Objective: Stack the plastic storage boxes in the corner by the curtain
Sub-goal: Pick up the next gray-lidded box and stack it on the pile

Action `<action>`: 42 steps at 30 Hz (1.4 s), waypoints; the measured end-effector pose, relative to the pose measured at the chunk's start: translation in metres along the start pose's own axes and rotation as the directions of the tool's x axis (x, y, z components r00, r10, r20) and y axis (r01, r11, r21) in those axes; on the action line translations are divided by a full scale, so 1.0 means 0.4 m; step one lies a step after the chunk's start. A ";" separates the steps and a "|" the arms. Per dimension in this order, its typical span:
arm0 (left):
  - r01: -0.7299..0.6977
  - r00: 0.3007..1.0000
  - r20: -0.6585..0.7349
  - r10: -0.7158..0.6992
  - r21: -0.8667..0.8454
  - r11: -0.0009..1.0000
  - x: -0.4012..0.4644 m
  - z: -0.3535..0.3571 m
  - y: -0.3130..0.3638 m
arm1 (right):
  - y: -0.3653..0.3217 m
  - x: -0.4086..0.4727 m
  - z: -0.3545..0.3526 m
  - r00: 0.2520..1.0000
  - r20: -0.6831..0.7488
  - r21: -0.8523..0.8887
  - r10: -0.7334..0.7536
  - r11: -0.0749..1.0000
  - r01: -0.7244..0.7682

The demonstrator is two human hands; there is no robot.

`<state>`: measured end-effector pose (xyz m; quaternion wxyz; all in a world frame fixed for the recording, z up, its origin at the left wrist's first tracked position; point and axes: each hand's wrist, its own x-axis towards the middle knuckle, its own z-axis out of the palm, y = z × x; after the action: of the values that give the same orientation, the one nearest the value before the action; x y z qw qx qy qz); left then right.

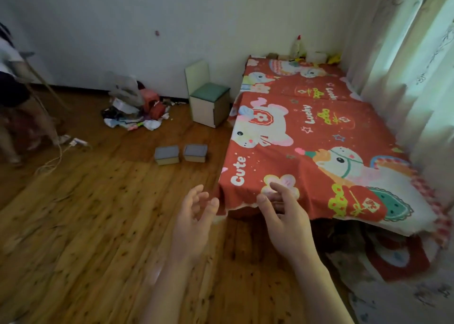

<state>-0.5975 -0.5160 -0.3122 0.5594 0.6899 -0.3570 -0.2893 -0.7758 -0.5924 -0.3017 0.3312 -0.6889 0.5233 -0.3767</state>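
Here the left hand point(194, 221) and right hand point(285, 221) hover over the wooden floor point(81, 225), fingers loosely spread, holding nothing. Beyond them sit two small boxes point(180, 153); rightward, a red patterned cloth point(319, 137) covers a low surface beside the curtain point(417, 73).

Readable text only on red cartoon-print cloth point(307, 137) covering low surface by curtain. "Cute" in white near cloth's front-left edge, beside white bear print. "Lucky" in white mid-cloth, next to yellow crown motif. Second "Lucky" further back toward wall, smaller, probably same print repeat. No other labels, brands or numbers legible anywhere.
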 end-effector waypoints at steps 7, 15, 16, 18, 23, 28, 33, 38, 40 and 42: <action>0.040 0.993 -0.114 -0.040 -0.003 0.999 0.049 -0.065 -0.006 | -0.033 0.073 0.079 0.992 0.121 0.003 -0.039 0.999 0.039; 0.080 0.991 -0.110 -0.080 0.001 0.997 0.180 -0.174 -0.078 | -0.078 0.160 0.235 0.984 0.176 0.013 -0.032 0.999 0.030; 0.079 0.991 -0.106 -0.078 0.005 0.997 0.203 -0.188 -0.083 | -0.086 0.172 0.256 0.984 0.176 0.005 -0.028 1.000 0.028; 0.080 0.992 -0.098 -0.080 0.000 0.997 0.259 -0.223 -0.092 | -0.104 0.201 0.308 0.985 0.170 -0.011 -0.015 1.000 0.017; 0.083 0.995 -0.053 -0.085 -0.026 0.996 0.408 -0.313 -0.109 | -0.170 0.277 0.436 0.987 0.159 -0.021 0.024 1.000 -0.021; 0.083 0.996 -0.022 -0.084 -0.048 0.995 0.563 -0.420 -0.132 | -0.251 0.352 0.578 0.993 0.113 -0.036 0.021 0.999 -0.017; 0.062 0.998 -0.006 -0.062 -0.030 0.998 0.680 -0.507 -0.153 | -0.291 0.407 0.675 0.995 0.090 -0.041 0.037 0.999 -0.033; 0.058 0.998 -0.002 -0.058 -0.034 0.998 0.776 -0.560 -0.169 | -0.319 0.469 0.752 0.997 0.072 -0.061 0.028 0.998 -0.024; 0.060 0.998 -0.010 -0.060 -0.032 0.998 0.816 -0.572 -0.176 | -0.322 0.500 0.786 0.997 0.073 -0.066 0.026 0.998 -0.021; 0.059 0.998 -0.012 -0.060 -0.034 0.998 0.851 -0.576 -0.183 | -0.321 0.531 0.816 0.997 0.069 -0.073 0.032 0.997 -0.027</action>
<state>-0.2046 -0.6549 -0.3360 0.5643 0.6926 -0.3278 -0.3074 -0.3970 -0.7484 -0.3180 0.3298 -0.7055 0.5346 -0.3282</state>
